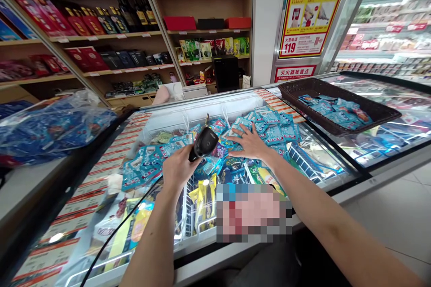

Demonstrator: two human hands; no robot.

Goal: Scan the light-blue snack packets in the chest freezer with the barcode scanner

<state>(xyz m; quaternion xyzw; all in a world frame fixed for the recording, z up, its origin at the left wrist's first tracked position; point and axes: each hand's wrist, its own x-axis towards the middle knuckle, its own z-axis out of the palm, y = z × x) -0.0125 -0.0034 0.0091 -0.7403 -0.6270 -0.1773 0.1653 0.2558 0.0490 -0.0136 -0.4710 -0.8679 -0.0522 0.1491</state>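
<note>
A black barcode scanner [205, 143] is gripped in my left hand [178, 168], its head raised over the glass-topped chest freezer [158, 121]. From its handle a black cable [124, 222] runs down to the lower left. My right hand [251, 143] lies with fingers spread on blue snack packets [269, 132], one finger wearing a ring. More blue packets [144, 165] are heaped left of the scanner. Yellow packages [204, 199] and white wire baskets [188, 206] show beneath, inside the freezer.
A brown woven basket [384, 114] with blue packets sits on the freezer's right part. At left lies a large clear plastic bag [57, 123] of blue packages. Shelves [202, 6] of boxes and bottles stand behind, beside a wall poster [314, 8].
</note>
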